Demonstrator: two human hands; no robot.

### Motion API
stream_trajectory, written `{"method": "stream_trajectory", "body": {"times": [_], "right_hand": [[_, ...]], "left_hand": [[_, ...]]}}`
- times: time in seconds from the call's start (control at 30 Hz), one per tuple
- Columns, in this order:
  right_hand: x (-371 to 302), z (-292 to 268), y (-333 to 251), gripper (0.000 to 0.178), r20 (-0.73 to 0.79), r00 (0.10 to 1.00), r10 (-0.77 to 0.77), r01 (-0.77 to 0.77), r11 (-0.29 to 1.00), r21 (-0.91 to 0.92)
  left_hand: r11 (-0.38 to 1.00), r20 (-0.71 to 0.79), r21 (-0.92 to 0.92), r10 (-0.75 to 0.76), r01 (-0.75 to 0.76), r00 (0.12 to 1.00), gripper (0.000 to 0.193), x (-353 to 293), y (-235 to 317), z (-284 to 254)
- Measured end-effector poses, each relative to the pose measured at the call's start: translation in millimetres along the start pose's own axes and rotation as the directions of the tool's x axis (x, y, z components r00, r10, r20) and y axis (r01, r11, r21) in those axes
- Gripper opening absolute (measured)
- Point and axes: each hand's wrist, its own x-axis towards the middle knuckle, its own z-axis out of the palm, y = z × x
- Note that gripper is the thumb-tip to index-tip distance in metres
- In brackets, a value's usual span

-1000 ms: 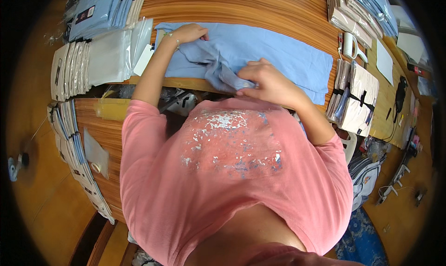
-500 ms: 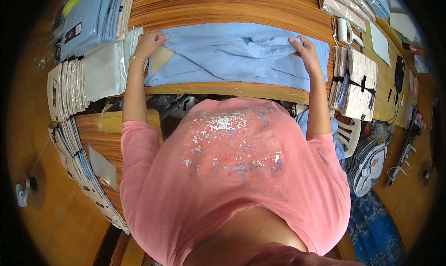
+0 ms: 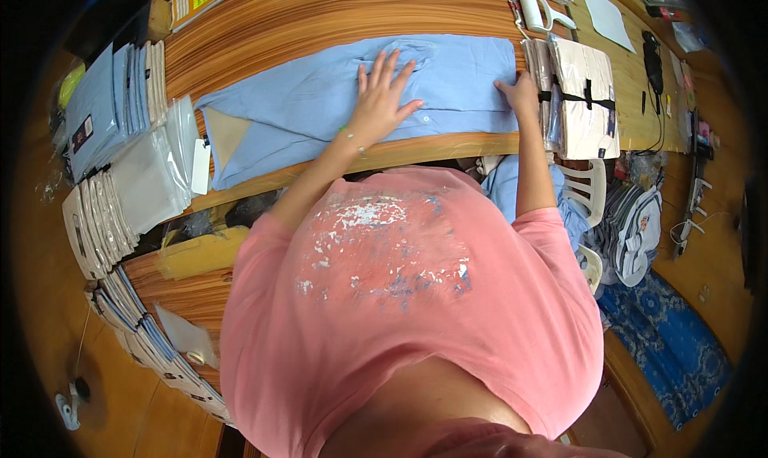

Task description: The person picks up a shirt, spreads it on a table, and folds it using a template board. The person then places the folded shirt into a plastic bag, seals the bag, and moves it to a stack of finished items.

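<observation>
A light blue shirt (image 3: 312, 98) lies folded lengthwise in a long strip on the wooden table. A beige card-like piece (image 3: 227, 135) shows at its left end, with a white tag (image 3: 201, 167) beside it. My left hand (image 3: 382, 98) is open, fingers spread, pressing flat on the middle of the cloth near a few creases. At the shirt's right edge is my right hand (image 3: 522, 96), its thumb on top of the cloth and its other fingers curled past the edge, partly hidden.
Bagged blue shirts (image 3: 94, 130) and clear plastic sleeves (image 3: 148, 190) line the left side. To the right stand packed beige garments (image 3: 588, 102) with black bands and a white handheld device (image 3: 538, 12). A white chair (image 3: 588, 188) is below the table's right end.
My left hand has moved from the shirt's left end to its middle and now lies flat. My right hand has shifted to the right edge. My view has turned somewhat.
</observation>
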Motion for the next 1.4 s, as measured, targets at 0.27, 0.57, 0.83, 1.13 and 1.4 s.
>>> {"method": "stream_trajectory", "body": {"times": [0.27, 0.57, 0.83, 1.13, 1.4], "right_hand": [[2.6, -15.4, 28.9, 0.044, 0.341, 0.893, -0.295, -0.065, 0.665, 0.744], [-51.3, -78.7, -86.5, 0.049, 0.565, 0.391, -0.727, 0.035, 0.625, 0.78], [-18.3, 13.3, -54.1, 0.033, 0.022, 0.477, -0.879, 0.757, 0.423, 0.497], [-20.0, 34.0, -37.6, 0.019, -0.131, 0.555, -0.821, 0.79, 0.472, 0.392], [-35.6, 52.0, -45.2, 0.01, -0.266, 0.628, -0.731, 0.774, 0.552, 0.31]], "left_hand": [[0.99, 0.026, -0.098, 0.102, -0.099, 0.994, 0.063, 2.1, -3.5, 19.4], [-0.174, 0.508, -0.859, -0.415, 0.482, 0.755, 0.056, 14.3, -1.1, 21.7], [0.744, -0.095, -0.464, -0.582, 0.481, 0.808, 0.055, -17.8, 16.0, 17.8], [0.998, -0.069, -0.057, -0.028, 0.024, 0.997, 0.041, 21.2, 52.0, 44.9], [0.99, 0.071, 0.014, -0.142, 0.141, 0.987, 0.044, 38.7, 15.5, 73.6]]}}
